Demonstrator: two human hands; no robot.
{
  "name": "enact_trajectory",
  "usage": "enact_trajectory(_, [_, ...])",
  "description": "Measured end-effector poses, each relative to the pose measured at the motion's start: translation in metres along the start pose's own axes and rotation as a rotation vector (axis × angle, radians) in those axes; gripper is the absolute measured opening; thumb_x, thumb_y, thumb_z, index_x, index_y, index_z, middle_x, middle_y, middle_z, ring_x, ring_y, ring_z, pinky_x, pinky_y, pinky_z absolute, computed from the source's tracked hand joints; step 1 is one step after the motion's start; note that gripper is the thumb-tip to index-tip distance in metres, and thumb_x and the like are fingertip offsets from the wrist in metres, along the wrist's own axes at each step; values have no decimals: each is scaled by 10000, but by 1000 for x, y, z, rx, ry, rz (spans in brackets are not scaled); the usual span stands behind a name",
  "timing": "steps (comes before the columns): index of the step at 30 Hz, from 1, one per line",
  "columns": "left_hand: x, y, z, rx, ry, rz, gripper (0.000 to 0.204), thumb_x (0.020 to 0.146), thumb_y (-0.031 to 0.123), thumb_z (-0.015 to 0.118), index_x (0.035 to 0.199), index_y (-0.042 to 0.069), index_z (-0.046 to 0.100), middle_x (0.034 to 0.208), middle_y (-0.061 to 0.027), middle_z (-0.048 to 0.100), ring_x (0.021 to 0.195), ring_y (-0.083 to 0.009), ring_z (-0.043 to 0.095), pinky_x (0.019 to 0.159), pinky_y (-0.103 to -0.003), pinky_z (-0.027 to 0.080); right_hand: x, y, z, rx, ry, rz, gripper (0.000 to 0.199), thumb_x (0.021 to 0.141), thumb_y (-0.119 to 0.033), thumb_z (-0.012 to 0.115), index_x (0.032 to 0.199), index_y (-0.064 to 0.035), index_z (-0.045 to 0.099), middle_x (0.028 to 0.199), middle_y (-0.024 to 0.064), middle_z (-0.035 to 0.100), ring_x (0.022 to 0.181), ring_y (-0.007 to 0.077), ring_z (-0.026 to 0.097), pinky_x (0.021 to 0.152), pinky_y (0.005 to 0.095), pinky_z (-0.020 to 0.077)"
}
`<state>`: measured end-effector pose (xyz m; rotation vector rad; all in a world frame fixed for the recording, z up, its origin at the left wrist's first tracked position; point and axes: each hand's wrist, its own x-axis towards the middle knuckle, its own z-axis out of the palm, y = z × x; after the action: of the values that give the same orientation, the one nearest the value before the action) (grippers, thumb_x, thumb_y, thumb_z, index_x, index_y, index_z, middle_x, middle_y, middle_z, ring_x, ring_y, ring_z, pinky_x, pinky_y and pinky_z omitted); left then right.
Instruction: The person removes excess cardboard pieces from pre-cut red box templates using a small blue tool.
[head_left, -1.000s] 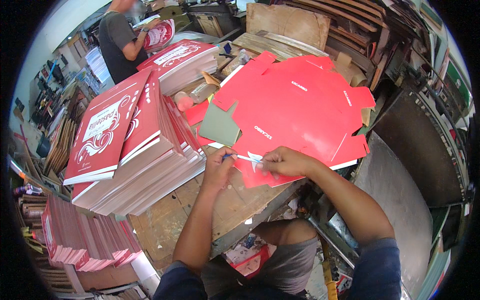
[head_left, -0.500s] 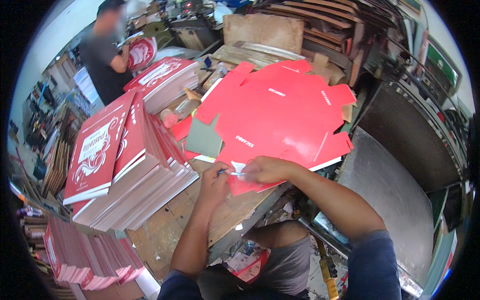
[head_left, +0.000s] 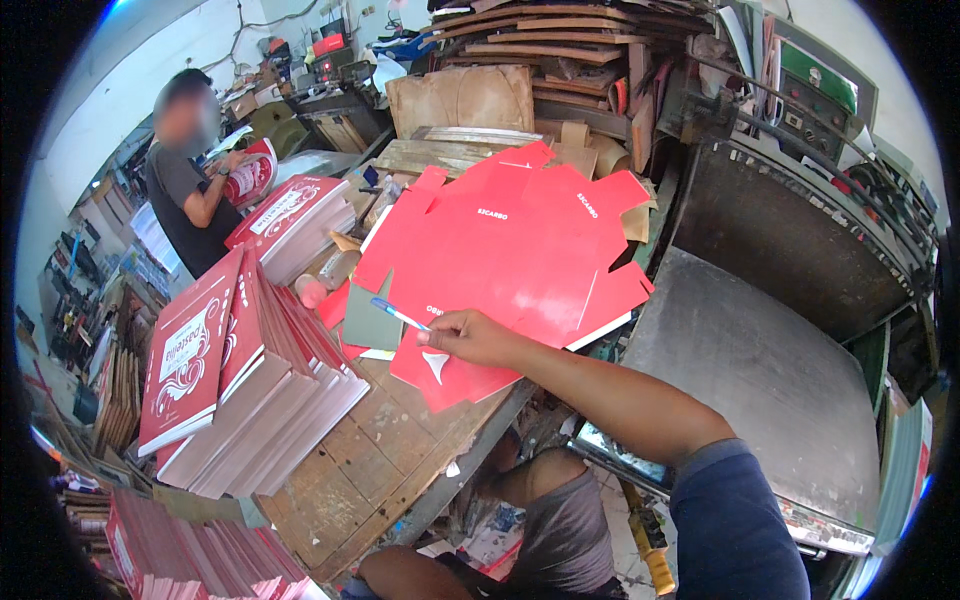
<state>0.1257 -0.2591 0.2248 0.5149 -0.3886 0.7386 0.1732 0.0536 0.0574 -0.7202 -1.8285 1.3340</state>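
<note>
Single head view, fisheye, looking down over wooden workbench (head_left: 370,470), close range.

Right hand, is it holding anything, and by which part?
The right hand holds a blue pen by one end, over the red die-cut cardboard sheets. The left hand is not in view.

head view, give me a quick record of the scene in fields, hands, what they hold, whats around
right hand: holds a blue pen, resting on the red die-cut sheets
left hand: not in view
surface: worn wooden table
left of the sheets: leaning stack of red printed flats
right of the table: grey metal plate
other person: stands at far left handling a red printed piece
</note>
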Motion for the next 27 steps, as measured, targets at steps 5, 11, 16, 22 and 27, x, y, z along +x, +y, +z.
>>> enact_trajectory(5, [-7,-31,26,-230,21,59,913,940,662,352,1471,-68,211,1441,-344,325,1390,-425,273,1126,-565,253,-3,-4,4,12,-5,-64,438,944,-450,620,833,-30,670,620,-53,417,593,51,373,519,273,332])
enact_trajectory(11, [-10,-42,47,-249,132,3,919,935,625,406,1466,-94,192,1446,-389,280,1398,-472,253,1133,-578,242,-9,-4,3,-11,-34,-91,277,940,-296,657,1014,-33,699,866,27,670,824,80,584,756,276,483])
enact_trajectory(16, [-5,-27,29,3,52,-47,718,942,446,458,1426,-60,296,1421,-310,365,1360,-398,336,1118,-511,288,-5,-2,-1,-93,22,-84,344,945,-362,622,945,-24,689,791,49,657,749,110,588,697,296,478])
enact_trajectory(22, [-14,48,6,985,100,-74,505,950,230,521,1378,-19,421,1391,-216,468,1313,-308,436,1100,-431,344,4,-1,8,-129,30,-51,305,952,-328,589,998,-34,654,793,68,658,774,157,626,707,335,494])
enact_trajectory(27, [-5,108,-126,2021,672,619,479,890,122,657,1331,2,514,1280,-167,577,1173,-268,552,1021,-384,416,-13,-29,7,-230,6,-180,194,910,-192,569,995,-27,624,830,141,642,786,248,634,719,368,496])
